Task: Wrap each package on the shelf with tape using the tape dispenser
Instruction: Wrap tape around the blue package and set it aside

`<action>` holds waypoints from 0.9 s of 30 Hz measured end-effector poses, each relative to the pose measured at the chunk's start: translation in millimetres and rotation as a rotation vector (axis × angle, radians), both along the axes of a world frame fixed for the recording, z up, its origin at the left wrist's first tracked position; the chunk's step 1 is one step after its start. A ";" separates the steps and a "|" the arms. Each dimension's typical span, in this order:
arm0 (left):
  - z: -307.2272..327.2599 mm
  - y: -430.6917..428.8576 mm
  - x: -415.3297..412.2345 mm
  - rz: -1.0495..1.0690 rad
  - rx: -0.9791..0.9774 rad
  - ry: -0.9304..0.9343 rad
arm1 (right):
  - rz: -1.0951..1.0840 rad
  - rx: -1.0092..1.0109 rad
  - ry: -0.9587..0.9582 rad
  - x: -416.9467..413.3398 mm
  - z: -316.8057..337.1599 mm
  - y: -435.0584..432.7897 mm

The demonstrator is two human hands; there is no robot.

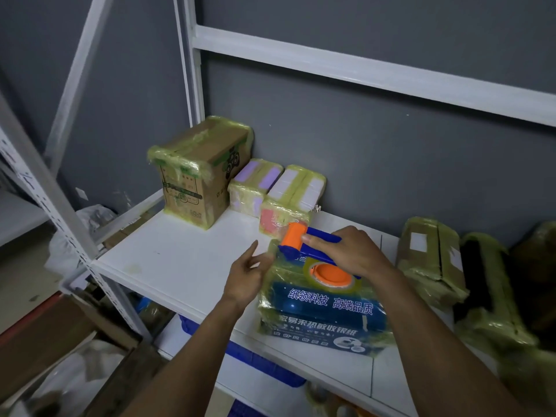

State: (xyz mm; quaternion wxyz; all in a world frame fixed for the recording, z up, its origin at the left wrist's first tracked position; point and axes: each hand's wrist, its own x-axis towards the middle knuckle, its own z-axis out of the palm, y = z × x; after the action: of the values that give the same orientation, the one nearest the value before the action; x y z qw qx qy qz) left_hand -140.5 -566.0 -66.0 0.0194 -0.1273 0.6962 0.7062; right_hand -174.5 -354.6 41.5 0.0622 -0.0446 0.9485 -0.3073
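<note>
Your package (325,308) lies at the front edge of the shelf (180,260), sheathed in yellowish tape. The dispenser (304,245) rests on its top, long axis running from the roll near you to the orange roller (293,236) at the far left corner. Your right hand (352,254) is on it, fingers curled round the blue body. Your left hand (246,275) sits just left of the package, fingers straight and loosely spread, holding nothing; contact with the package's side cannot be confirmed. Judgement: the tape run heads off the far left corner, so the left hand is placed to steady or turn the package
</note>
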 end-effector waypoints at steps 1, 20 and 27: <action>-1.3 -1.1 -0.8 0.052 -0.029 0.007 | 0.003 -0.009 -0.008 -0.5 -1.1 1.2; 64.6 16.5 9.9 -0.060 0.029 0.103 | 0.068 -0.156 0.005 9.7 -10.2 25.6; 69.8 22.4 5.7 -0.116 0.103 0.010 | 0.106 -0.198 0.009 9.9 -13.7 33.0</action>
State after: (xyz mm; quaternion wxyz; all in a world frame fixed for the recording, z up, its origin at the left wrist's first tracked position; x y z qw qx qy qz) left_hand -134.8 -543.5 3.8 0.0631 -0.0821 0.6651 0.7395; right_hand -164.7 -321.6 27.8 0.0693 -0.1018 0.9102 -0.3955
